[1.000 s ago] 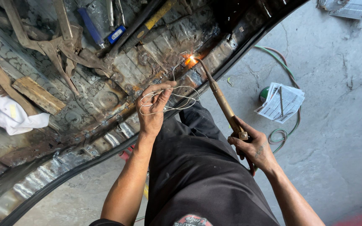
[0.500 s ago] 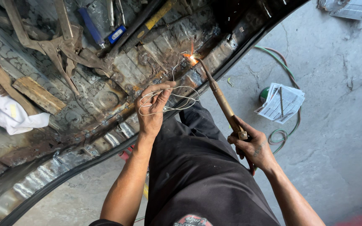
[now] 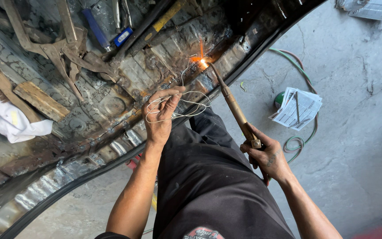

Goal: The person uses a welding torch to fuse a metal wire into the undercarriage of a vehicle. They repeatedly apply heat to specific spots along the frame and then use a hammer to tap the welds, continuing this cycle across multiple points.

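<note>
Flame (image 3: 203, 63) is burning at the tip of the brass torch (image 3: 235, 108) you are gripping, right against the rusted metal floor panel (image 3: 124, 88) near its black curved edge (image 3: 261, 44). Your right hand (image 3: 268, 155) is closing around the torch handle, below and to the right of the flame, with the shaft slanting up toward it. Your left hand (image 3: 160, 115) is pinching a loose coil of thin filler wire (image 3: 182, 104) just left of the torch shaft, and one end of the wire is rising toward the flame. Further left of the flame, across the panel, long metal clamps (image 3: 54, 48), a blue-handled tool (image 3: 96, 28) and a yellow-striped bar (image 3: 166, 17) are lying. Beyond them, at the far left, wooden blocks (image 3: 40, 101) and a white rag (image 3: 9, 119) are resting. To the right of the flame, on the concrete floor (image 3: 354, 146), a stack of papers (image 3: 299, 108) is sitting over a green can (image 3: 280, 99), with a green hose (image 3: 303, 132) looping around it.
</note>
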